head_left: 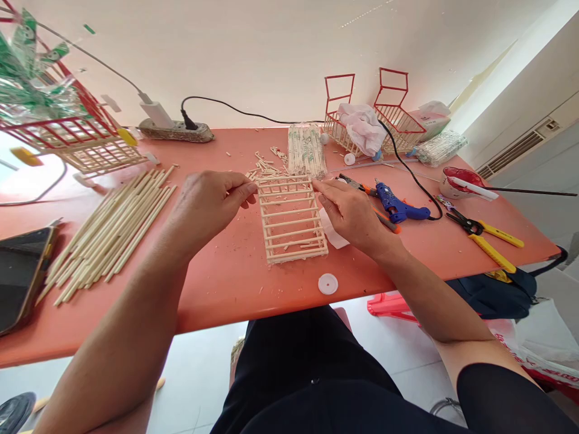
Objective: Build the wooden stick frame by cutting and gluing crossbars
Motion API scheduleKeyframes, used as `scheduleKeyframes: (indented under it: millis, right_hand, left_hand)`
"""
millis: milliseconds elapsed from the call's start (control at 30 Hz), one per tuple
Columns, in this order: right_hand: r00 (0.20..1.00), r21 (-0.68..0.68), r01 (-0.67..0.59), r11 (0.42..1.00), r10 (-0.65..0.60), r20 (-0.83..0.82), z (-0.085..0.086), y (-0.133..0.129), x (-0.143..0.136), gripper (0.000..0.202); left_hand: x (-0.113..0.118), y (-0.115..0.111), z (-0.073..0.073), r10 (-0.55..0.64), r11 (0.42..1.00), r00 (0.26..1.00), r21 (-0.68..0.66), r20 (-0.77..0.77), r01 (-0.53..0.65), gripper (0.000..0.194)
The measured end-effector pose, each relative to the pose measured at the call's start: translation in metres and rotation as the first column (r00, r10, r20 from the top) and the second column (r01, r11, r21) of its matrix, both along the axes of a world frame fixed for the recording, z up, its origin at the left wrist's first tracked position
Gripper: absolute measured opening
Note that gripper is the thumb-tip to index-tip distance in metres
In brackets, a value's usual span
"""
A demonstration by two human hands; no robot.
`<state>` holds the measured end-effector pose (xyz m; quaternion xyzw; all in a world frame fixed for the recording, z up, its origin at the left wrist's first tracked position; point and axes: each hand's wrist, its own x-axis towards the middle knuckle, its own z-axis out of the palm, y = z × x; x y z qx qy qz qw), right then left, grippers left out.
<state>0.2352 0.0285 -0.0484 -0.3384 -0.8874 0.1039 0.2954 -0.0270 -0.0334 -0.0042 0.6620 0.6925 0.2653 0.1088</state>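
Note:
A small open frame of wooden sticks [292,221], with evenly spaced crossbars, stands on the orange table in front of me. My left hand [221,196] pinches its far left corner between thumb and fingers. At the far right corner, my right hand [346,208] has its fingers closed against the frame. Cut stick bits [266,164] lie scattered just beyond it. A white plastic disc [328,284] rests near the table edge, and a piece of white paper [333,230] is partly under my right hand.
Long wooden sticks [113,232] and a phone [25,271] lie left. A blue glue gun [400,205], yellow-handled pliers [486,232] and a bowl [461,182] sit right. Red-trimmed stick carts [400,117] stand behind, beside bagged sticks [306,149]. A power strip [176,131] is at the wall.

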Motion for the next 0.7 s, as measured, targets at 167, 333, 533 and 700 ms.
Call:
scheduleKeyframes:
  millis: [167, 333, 533, 700]
  right_hand:
    - [1.000, -0.018, 0.027, 0.999, -0.026, 0.004, 0.000, 0.001, 0.000, 0.049]
    - [1.000, 0.023, 0.011, 1.000, -0.010, -0.027, 0.003, -0.001, 0.000, 0.056]
    - [1.000, 0.018, -0.016, 1.000, 0.016, 0.008, 0.000, -0.003, -0.003, 0.064]
    - [0.999, 0.036, -0.040, 0.999, 0.039, 0.027, -0.003, -0.001, -0.002, 0.067]
  left_hand:
    - [0.000, -0.003, 0.002, 0.111, 0.992, 0.994, 0.062, -0.018, -0.110, 0.025]
    - [0.006, -0.008, -0.001, 0.038, 0.956, 0.994, 0.294, -0.105, -0.005, 0.030]
    - [0.007, -0.004, -0.011, -0.086, 0.939, 0.981, 0.315, -0.172, 0.137, 0.029]
    - [0.002, 0.000, -0.017, -0.114, 0.935, 0.975, 0.311, -0.189, 0.169, 0.027]
